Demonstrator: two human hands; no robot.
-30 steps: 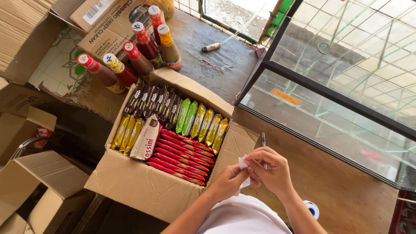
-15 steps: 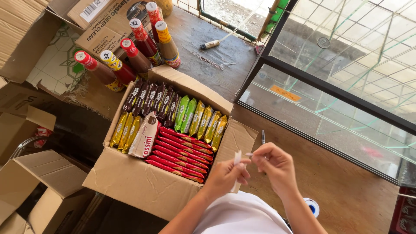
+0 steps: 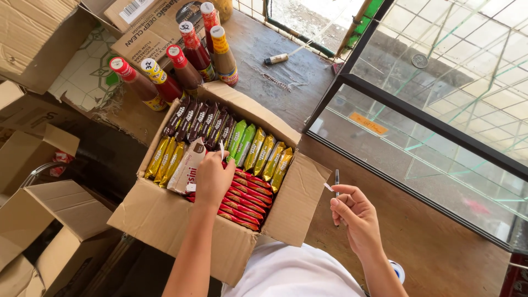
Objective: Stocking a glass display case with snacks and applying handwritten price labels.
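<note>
Now the left hand [image 3: 213,177] is reaching down into the open cardboard box [image 3: 165,220], its fingers curled around a small white slip [image 3: 221,149] over the red snack bars [image 3: 247,198], just beside a white packet [image 3: 187,166]. By the look of it, a label is being set among the goods, and placing it neatly calls for a light, steady touch. The right hand [image 3: 355,214] is hovering apart over the wooden bench [image 3: 440,258], loosely closed, pinching a pen [image 3: 336,184] upright together with a scrap of paper. Green, yellow and dark bars are filling the box's far rows. Beyond it, sauce bottles [image 3: 187,66] with numbered caps are standing near other cartons [image 3: 33,38]; a glass display case [image 3: 440,126] is flanking the right.
</note>
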